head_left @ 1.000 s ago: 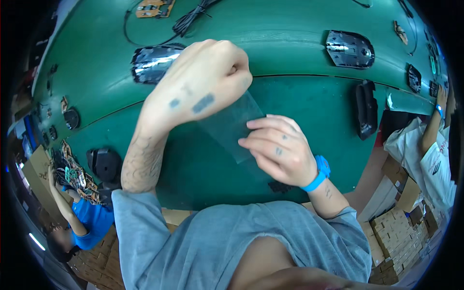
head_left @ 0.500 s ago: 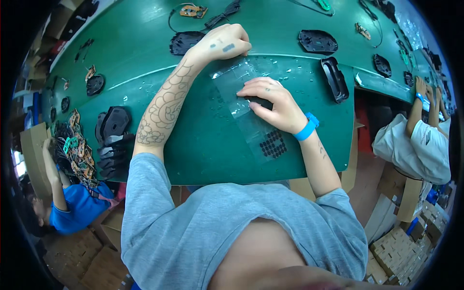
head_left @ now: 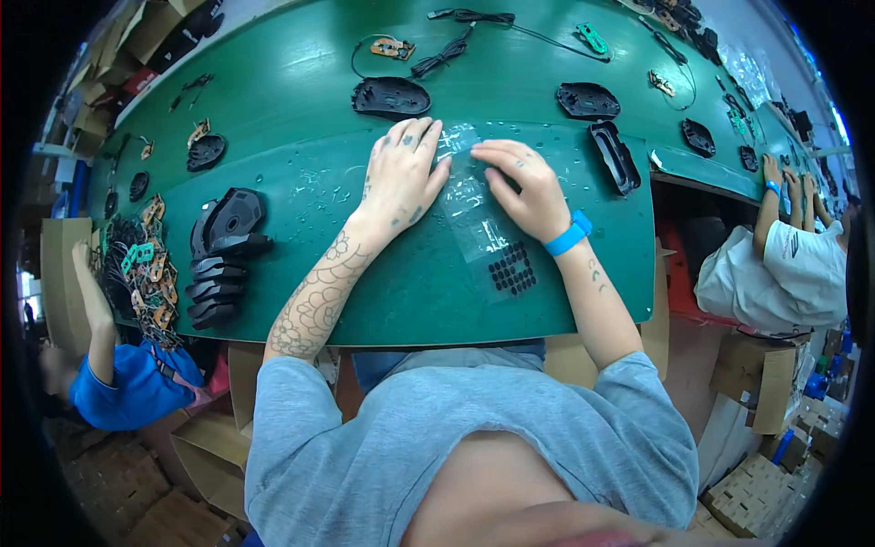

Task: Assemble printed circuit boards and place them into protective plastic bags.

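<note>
A clear plastic sheet (head_left: 469, 214) lies slantwise on the green table, with rows of small black oval pads (head_left: 513, 271) at its near end. My left hand (head_left: 399, 173) rests at the sheet's upper left edge, its fingers stretched out and the thumb apart. Over the sheet's right side is my right hand (head_left: 530, 190), fingers bent with a gap to the thumb; nothing shows clearly between them. What lies under both palms is hidden. Beyond my hands sit two black mouse shells, one (head_left: 390, 98) on the left and another (head_left: 588, 100) on the right.
A narrow black shell part (head_left: 615, 159) stands by the right table edge. More black shells (head_left: 216, 292) are stacked at left, beside a heap of circuit boards and wires (head_left: 150, 264). Cables (head_left: 447, 55) lie at the back. Co-workers sit on both sides.
My left hand has come down from the far edge and its fist has opened beside the sheet. My right hand has shifted slightly right; a dark thing seen under it before no longer shows.
</note>
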The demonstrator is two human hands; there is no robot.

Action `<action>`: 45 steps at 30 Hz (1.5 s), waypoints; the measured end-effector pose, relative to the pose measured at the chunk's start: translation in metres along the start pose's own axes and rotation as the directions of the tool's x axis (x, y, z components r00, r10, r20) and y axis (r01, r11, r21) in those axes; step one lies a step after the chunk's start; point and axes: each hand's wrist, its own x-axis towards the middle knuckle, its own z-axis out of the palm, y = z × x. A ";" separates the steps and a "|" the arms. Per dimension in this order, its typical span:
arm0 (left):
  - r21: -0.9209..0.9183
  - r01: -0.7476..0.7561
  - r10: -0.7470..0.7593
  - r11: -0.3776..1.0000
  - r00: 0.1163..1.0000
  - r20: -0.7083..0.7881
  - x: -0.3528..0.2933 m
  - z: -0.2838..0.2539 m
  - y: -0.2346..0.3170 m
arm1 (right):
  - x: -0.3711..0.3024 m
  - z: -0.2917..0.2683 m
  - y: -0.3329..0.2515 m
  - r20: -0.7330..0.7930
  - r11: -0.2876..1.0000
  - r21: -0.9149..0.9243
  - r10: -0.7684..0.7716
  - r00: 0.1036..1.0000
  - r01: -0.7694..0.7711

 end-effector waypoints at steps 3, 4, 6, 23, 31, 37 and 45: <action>-0.036 -0.029 0.028 0.999 0.999 -0.028 0.001 0.008 -0.001 | -0.002 -0.007 0.007 -0.058 1.000 -0.016 0.002 0.998 -0.003; -0.058 -0.036 0.035 0.998 0.999 -0.028 0.002 0.012 -0.002 | -0.002 -0.008 0.009 -0.072 1.000 -0.029 0.000 0.997 -0.002; -0.105 -0.058 0.056 0.993 0.998 -0.025 0.006 0.017 -0.005 | -0.003 -0.009 0.012 -0.106 0.998 -0.057 0.000 0.994 -0.006; 0.059 -0.077 0.078 0.995 0.997 -0.016 -0.001 0.012 0.015 | -0.008 -0.001 0.030 0.066 0.937 -0.333 -0.086 0.994 0.103; 0.126 -0.082 0.080 0.989 0.997 0.019 -0.001 0.027 0.016 | -0.007 -0.007 0.039 0.021 0.989 -0.150 -0.009 1.000 0.012; 0.170 -0.099 0.090 0.981 0.994 0.055 0.017 0.041 0.008 | -0.003 -0.009 0.041 0.131 0.976 -0.211 -0.022 0.991 0.049; -0.093 -0.242 0.254 0.966 0.956 0.150 -0.018 0.000 0.027 | 0.001 -0.013 0.048 0.142 0.930 -0.361 -0.014 0.990 0.065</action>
